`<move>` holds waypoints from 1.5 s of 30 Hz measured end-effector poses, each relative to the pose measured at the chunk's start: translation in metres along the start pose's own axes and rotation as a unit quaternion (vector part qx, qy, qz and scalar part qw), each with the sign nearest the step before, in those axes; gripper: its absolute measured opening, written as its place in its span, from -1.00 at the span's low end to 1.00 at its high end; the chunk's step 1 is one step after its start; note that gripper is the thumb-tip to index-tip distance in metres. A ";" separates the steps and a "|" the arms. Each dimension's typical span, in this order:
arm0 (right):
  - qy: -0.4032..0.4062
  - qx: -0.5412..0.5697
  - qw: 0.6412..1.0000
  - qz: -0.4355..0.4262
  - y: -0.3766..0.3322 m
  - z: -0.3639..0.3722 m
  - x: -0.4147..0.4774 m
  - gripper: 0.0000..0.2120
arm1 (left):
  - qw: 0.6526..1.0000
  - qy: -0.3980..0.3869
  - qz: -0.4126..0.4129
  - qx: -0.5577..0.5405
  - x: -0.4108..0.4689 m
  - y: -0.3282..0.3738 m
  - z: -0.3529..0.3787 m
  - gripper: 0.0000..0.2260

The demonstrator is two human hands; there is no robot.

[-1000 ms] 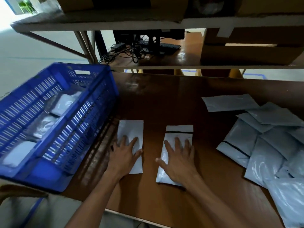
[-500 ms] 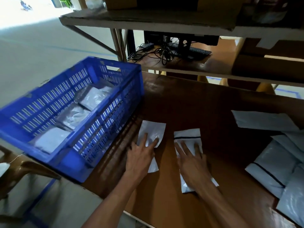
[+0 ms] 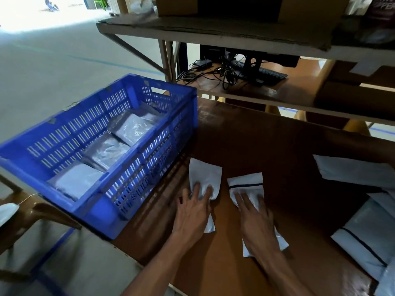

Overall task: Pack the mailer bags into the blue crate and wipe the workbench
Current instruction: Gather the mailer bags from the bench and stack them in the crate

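Note:
Two white mailer bags lie side by side on the brown workbench [image 3: 245, 142]. My left hand [image 3: 193, 210] rests flat with spread fingers on the left mailer bag [image 3: 205, 176]. My right hand [image 3: 254, 218] presses flat on the right mailer bag [image 3: 245, 184], which has a dark stripe near its top. The blue crate [image 3: 136, 146] stands at the workbench's left edge, just left of my left hand, and overhangs the edge. Several grey mailer bags [image 3: 130, 127] lie in a row inside it.
More mailer bags [image 3: 363, 240] lie heaped at the right of the workbench, one [image 3: 352, 171] further back. A shelf [image 3: 235, 33] with cardboard boxes overhangs the back. Behind is a lower desk with a keyboard [image 3: 267, 73] and cables. A wooden chair [image 3: 25, 212] stands left of the crate.
The view has swung left, bringing the crate toward the centre. Both hands have stayed flat on their bags, which have shifted slightly toward the crate.

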State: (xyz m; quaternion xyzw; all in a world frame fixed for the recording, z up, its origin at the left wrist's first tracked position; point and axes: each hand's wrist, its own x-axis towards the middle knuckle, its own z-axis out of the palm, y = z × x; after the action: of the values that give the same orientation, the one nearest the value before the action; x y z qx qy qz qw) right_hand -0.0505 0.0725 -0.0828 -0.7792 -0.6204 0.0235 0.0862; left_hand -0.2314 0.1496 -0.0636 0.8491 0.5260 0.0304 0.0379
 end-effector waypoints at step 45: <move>-0.325 -0.191 0.802 -0.464 -0.377 -0.069 0.269 0.01 | 0.848 -0.395 -0.317 0.153 0.035 -0.236 -0.190 -0.41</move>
State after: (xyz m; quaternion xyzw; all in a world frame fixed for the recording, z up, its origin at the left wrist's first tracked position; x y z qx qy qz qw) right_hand -0.3416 0.4074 0.0652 -0.3461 -0.8913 0.1135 -0.2701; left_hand -0.4431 0.2915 0.1029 0.5712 0.7055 -0.4022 0.1192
